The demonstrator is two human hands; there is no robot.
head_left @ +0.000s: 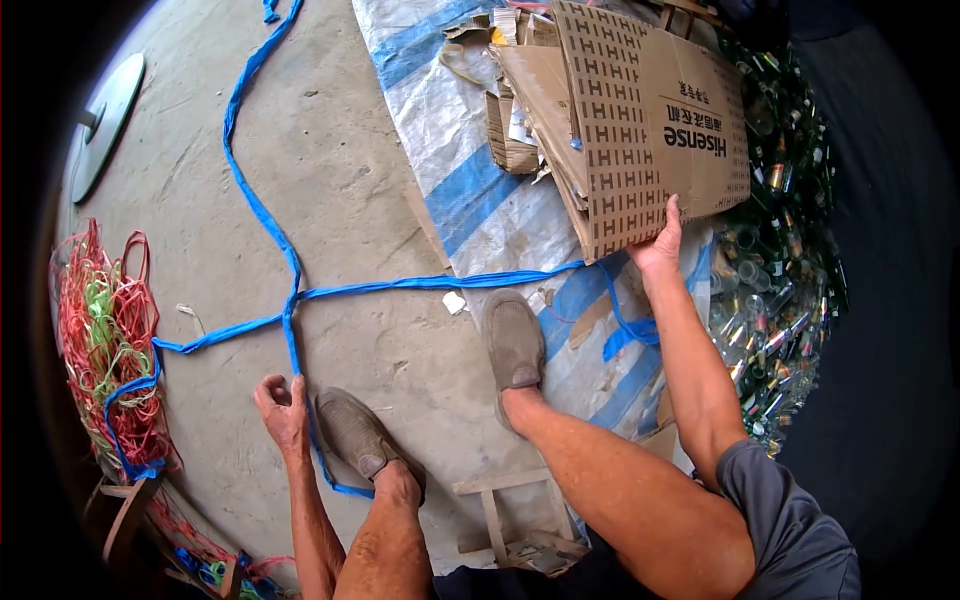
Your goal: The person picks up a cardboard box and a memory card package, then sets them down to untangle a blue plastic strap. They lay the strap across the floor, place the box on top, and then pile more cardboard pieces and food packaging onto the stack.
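Note:
My right hand grips the lower edge of a printed cardboard piece, thumb on its face. More flattened cardboard leans behind it, over a blue and white striped sheet. Near the blue strap on the floor is my left hand, its fingers curled by the strap; whether it pinches the strap is unclear. The strap crosses another blue strap that runs to the cardboard's lower corner.
Red and green string is piled at the left. Glass bottles lie heaped at the right. A wooden stool stands at the bottom, and a round metal base at upper left. My shoes rest between the straps.

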